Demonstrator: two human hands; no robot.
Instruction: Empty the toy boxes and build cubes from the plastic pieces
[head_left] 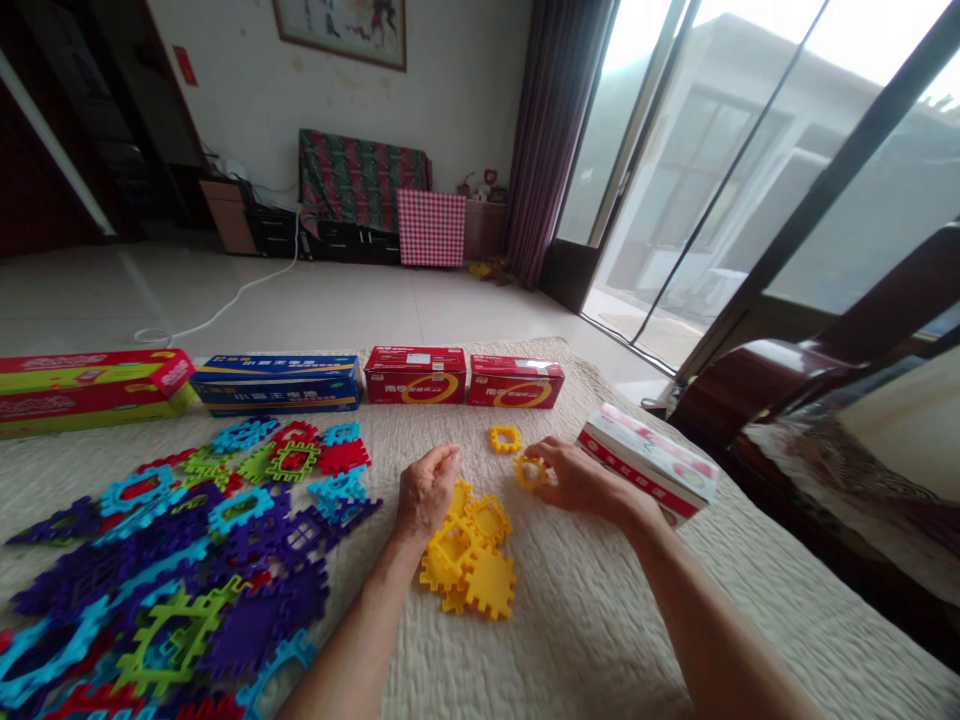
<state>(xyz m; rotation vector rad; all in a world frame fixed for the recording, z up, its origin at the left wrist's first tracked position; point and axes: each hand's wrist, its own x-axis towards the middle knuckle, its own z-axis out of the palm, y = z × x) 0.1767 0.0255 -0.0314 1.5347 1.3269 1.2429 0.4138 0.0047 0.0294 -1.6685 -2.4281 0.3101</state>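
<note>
My right hand has its thumb and fingers around a yellow square building piece with a notched edge and a hollow middle, low over the bedspread. Just beyond it lies another yellow hollow square, apart from the rest. My left hand is closed with curled fingers at the upper left of a pile of yellow notched pieces; whatever its fingers might hold is hidden. Some of the yellow pieces are solid squares, others are open frames.
A large heap of purple, blue, green and red notched pieces spreads across the left. Along the far edge stand a red-green box, a blue box and two red boxes. A white-and-red box sits beside my right forearm.
</note>
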